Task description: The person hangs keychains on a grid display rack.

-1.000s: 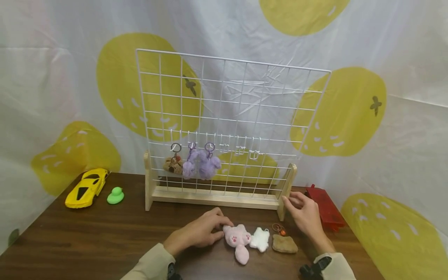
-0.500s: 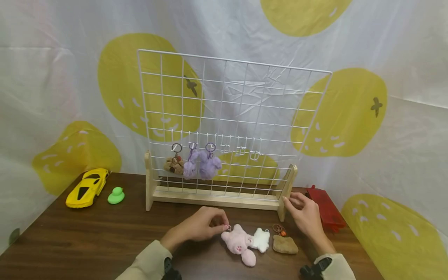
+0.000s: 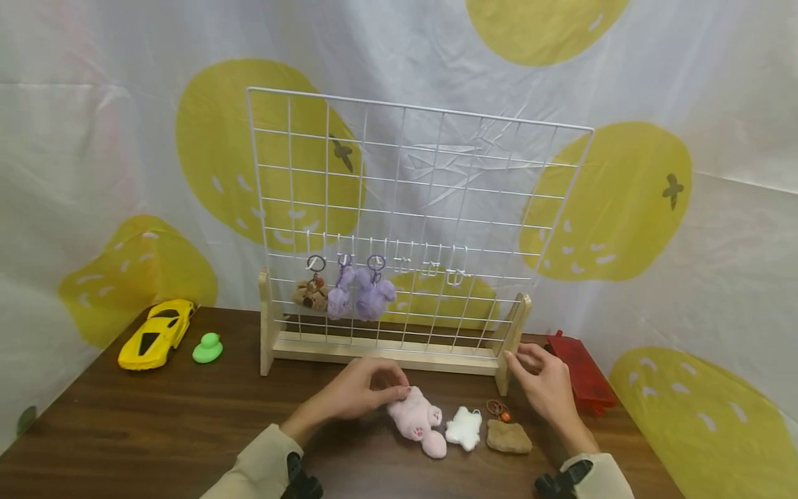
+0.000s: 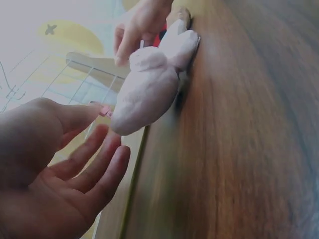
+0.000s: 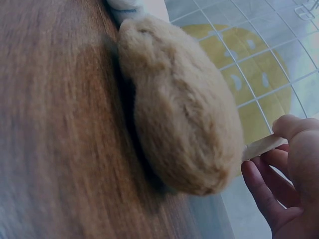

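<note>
My left hand (image 3: 364, 391) pinches a small pink clasp (image 4: 104, 110) at one end of a pink plush keychain (image 3: 411, 416). That plush is tipped, and its far end hangs low near the table. At the rack's right end, my right hand (image 3: 545, 381) holds the wooden upright (image 5: 264, 145) between thumb and fingers. A white star-shaped plush (image 3: 464, 428) lies to the right of the pink one. Beside it rests a brown plush keychain (image 3: 508, 437) with a ring and an orange bead. The brown plush fills the middle of the right wrist view.
The white wire grid rack (image 3: 424, 208) stands on a wooden base (image 3: 386, 352). A brown plush (image 3: 312, 294) and purple plushes (image 3: 374, 298) hang from hooks at left; bare hooks (image 3: 430, 267) follow rightward. A yellow toy car (image 3: 156, 336), green duck (image 3: 208, 348) and red box (image 3: 581, 374) sit around it.
My left hand has shifted its hold to the pink plush's clasp and drawn it up and slightly left, apart from the white plush. My right hand stays at the rack's upright.
</note>
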The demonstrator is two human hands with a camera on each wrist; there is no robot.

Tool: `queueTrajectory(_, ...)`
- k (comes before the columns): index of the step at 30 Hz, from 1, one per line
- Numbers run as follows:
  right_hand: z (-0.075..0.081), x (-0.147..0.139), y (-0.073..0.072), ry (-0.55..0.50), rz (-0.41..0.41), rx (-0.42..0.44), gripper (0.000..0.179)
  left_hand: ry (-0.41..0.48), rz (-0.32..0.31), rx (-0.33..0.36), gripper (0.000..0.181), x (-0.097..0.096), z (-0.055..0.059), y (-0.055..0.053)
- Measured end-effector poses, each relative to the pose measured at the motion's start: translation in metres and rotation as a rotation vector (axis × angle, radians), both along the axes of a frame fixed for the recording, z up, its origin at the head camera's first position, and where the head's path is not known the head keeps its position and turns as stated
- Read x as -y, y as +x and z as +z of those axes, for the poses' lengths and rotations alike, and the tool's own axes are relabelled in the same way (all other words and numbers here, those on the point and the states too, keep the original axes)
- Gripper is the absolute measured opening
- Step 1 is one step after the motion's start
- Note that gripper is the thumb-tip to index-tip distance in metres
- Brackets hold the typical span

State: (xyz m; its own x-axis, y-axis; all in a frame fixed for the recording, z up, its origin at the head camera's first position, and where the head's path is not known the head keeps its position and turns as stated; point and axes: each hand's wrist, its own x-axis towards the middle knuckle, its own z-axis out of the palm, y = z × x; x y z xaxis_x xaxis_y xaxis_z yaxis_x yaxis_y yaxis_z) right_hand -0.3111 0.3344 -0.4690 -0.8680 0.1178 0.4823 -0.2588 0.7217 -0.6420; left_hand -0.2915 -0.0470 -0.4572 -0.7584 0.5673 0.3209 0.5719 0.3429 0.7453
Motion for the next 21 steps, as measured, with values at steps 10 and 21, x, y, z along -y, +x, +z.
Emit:
queueTrajectory(10, 0.0, 0.0, -0.001, -0.007, 0.008, -0.004, 0.031, 0.214, -0.034, 0.143, 0.011, -0.004, 0.007, 0.004)
queueTrajectory(21, 0.001, 0.0, 0.001, -0.01, 0.006, 0.015, 0.032, 0.303, -0.006, 0.082, 0.009, -0.011, 0.014, 0.006)
